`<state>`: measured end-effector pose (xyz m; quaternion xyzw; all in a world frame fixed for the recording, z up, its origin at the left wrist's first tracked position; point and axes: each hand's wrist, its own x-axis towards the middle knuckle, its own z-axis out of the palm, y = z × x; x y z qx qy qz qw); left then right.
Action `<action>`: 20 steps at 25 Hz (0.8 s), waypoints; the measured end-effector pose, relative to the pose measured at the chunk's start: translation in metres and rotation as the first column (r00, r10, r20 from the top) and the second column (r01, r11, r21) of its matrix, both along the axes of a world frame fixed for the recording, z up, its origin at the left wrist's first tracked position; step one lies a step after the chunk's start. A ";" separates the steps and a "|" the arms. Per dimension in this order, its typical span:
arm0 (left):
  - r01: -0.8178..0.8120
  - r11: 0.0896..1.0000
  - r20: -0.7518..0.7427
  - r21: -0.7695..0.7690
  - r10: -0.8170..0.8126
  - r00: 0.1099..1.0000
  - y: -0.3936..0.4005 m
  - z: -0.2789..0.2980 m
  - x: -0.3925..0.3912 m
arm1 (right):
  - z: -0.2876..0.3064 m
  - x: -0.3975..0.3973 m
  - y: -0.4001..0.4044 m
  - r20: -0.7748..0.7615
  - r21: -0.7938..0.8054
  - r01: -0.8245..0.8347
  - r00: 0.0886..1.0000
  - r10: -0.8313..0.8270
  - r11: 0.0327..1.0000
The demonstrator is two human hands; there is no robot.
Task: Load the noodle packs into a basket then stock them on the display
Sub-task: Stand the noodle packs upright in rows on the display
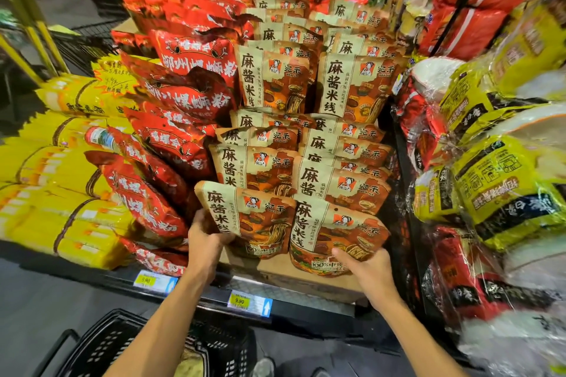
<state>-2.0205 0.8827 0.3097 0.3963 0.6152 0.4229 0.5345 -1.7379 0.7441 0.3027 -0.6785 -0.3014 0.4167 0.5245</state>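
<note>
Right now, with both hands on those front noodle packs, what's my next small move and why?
Probably let go and reach down to the basket. The left hand and right hand each hold a front beige noodle pack that already stands upright in its row.

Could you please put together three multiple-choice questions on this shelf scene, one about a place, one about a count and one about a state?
1. Where is the black basket?
A. On the top shelf
B. On the floor below the shelf edge, near the left forearm
C. Hanging from the right hand

2. How many yellow price tags show on the front shelf edge?
A. Two
B. Four
C. None

3. What is the left hand doing?
A. Hanging idle
B. Gripping the front-left noodle pack
C. Holding the basket handle

Answers: 1 B, the basket sits low in the picture under the arms. 2 A, one tag reads 5.90 and the other tag reads 9.90. 3 B, its fingers curl round that pack's lower left edge, while the right hand holds the front-right noodle pack.
</note>
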 end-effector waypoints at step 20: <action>0.347 0.889 -0.746 0.298 -0.010 0.666 -0.010 0.122 0.013 | 0.141 0.031 0.028 0.805 -0.035 -0.422 0.525 0.276 0.906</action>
